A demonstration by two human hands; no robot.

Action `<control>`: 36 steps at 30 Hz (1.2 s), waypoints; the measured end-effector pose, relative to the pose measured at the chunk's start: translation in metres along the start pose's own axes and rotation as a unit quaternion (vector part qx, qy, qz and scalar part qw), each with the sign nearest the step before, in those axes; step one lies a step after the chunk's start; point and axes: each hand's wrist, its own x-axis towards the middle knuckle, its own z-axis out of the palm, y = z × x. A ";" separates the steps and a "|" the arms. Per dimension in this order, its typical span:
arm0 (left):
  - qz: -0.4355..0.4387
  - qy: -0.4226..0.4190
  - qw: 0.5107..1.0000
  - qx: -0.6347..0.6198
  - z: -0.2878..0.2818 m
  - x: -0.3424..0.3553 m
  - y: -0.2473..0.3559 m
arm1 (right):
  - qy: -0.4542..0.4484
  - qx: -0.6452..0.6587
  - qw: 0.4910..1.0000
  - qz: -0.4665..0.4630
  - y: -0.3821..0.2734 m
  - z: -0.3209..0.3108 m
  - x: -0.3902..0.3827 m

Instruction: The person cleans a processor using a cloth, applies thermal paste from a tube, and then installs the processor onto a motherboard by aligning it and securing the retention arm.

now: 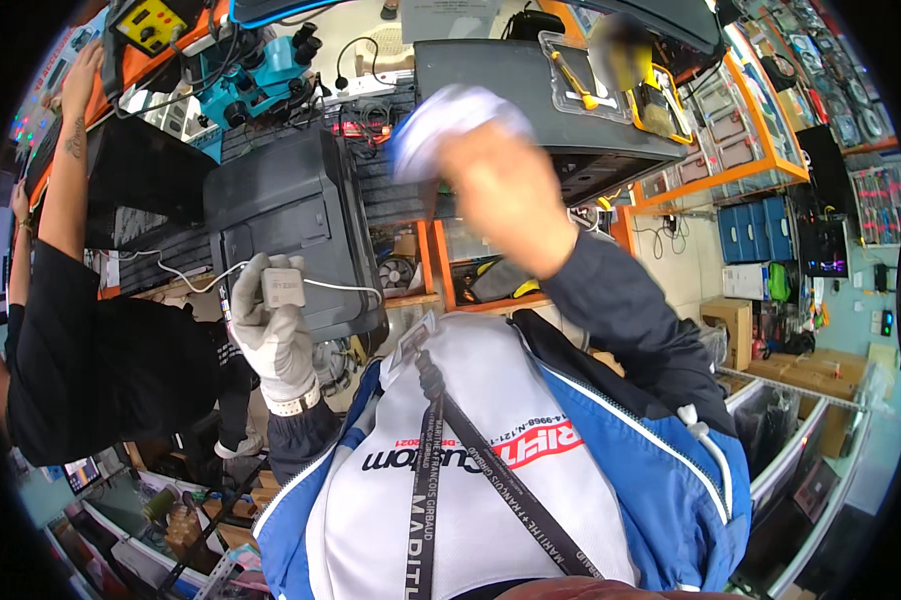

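Observation:
My left hand [275,345], in a pale grey glove, grips a small white power adapter [283,288] in front of the black plastic case [280,215]. A thin white cable [342,288] shows on both sides of the adapter; how it joins is hidden by the fingers. My bare right hand [505,180] is raised over the bench and smeared by motion. At its fingers is a blurred white and blue thing [460,122], soft in outline, whose kind I cannot make out.
A teal microscope [260,82] stands behind the case. To its right is a large black box [470,75] with a yellow-handled tool [575,82] in a clear tray. A co-worker in a black shirt [100,350] reaches forward on the left. Glass-fronted orange cabinets [760,110] stand right.

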 end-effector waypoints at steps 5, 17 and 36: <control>0.046 -0.052 0.997 -0.035 -0.002 0.007 0.023 | 0.171 0.037 0.984 0.030 0.028 -0.044 -0.016; 0.053 -0.089 0.995 -0.001 0.014 0.016 0.020 | 0.053 -0.028 0.997 0.046 0.019 -0.014 -0.040; 0.048 -0.102 0.994 0.008 0.023 0.010 0.014 | -0.091 0.061 0.991 0.072 0.023 0.005 0.084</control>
